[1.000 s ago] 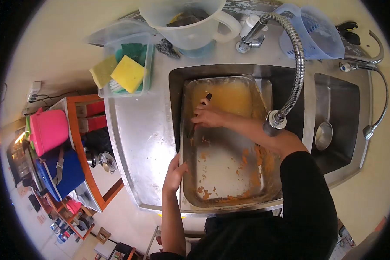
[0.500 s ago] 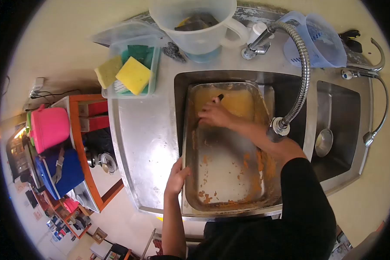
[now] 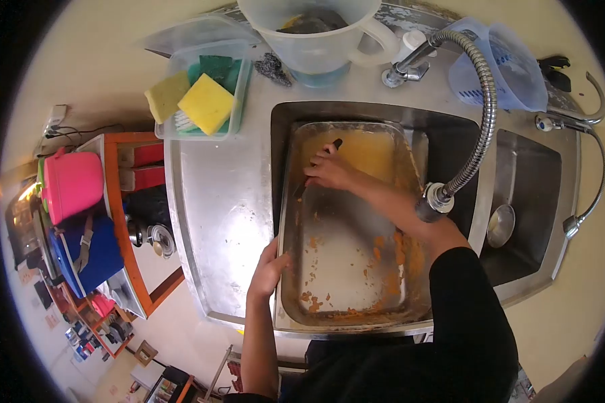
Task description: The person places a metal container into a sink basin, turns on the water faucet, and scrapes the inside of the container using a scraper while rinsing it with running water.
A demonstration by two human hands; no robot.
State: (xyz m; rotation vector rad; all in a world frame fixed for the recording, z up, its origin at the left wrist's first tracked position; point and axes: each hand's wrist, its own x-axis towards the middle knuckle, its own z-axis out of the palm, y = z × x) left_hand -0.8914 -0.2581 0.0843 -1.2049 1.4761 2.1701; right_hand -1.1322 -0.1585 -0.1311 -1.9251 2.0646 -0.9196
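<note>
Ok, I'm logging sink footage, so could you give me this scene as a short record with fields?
left hand: at the left rim of the metal pan
right hand: fingers around a dark tool, over the pan
pan: inside the large sink basin, orange residue on it
faucet: flexible hose arched above basin
behind sink: large jug
left counter: yellow sponge in clear container

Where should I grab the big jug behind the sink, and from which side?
Probably by its handle, coming from the right: that loop sticks out toward the tap, and the jug stands upright, so fingers could hook through.
</note>
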